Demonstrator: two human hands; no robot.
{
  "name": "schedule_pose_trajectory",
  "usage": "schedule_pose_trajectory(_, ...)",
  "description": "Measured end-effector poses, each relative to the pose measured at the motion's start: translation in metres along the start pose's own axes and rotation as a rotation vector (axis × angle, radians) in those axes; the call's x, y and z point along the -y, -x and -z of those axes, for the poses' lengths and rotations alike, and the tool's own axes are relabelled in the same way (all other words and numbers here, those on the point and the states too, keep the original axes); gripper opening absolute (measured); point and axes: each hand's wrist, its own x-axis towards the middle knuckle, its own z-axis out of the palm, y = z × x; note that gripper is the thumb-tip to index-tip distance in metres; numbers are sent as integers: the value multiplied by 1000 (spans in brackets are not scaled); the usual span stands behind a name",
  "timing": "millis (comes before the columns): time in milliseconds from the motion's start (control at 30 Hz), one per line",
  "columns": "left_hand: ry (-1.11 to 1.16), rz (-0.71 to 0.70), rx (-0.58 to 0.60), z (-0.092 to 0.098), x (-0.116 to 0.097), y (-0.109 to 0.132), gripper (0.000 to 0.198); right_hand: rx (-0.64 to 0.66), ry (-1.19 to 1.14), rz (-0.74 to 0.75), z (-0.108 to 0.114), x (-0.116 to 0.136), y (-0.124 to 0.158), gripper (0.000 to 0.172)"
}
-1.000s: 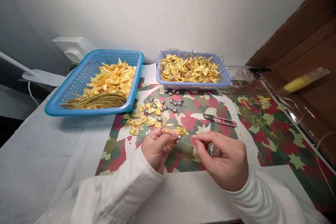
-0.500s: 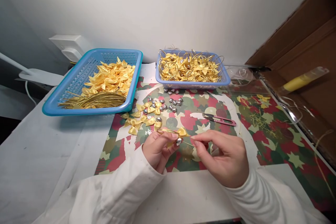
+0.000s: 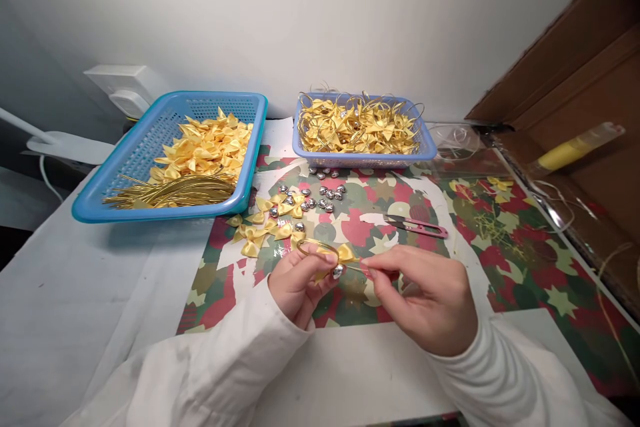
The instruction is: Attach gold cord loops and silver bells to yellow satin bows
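Head view first: what were the fingers holding?

"Left hand (image 3: 295,283): thumb and fingers pinched together on a shiny gold fabric bow (image 3: 346,254) and a looped gold metallic cord (image 3: 319,249), a round silver metal bell (image 3: 338,272) at their tips. Right hand (image 3: 430,297): thumb and forefinger narrowed on a thin pale strand (image 3: 356,269)."

And where was the bow?

"Between both hands, nearer the front edge of the white-covered desk (image 3: 75,273) than its back edge."

What could have gone wrong?

"Too hard a tug might have snapped the strand or skewed the bow; a slack left pinch might have let the bell twist. Whether a knot was there, I couldn't tell."
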Motion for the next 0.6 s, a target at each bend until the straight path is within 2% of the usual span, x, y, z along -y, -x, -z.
schedule_pose_trajectory(133,-7,43,16,2,0,-2,22,4,-1,-5,1,-3,0,19)
schedule_pose_trajectory(367,34,74,110,-1,-3,2,20,-9,-29,-105,0,0,-1,19)
schedule_pose_trajectory(600,28,71,112,0,-2,2,16,11,32,-8,8,2,-3,18)
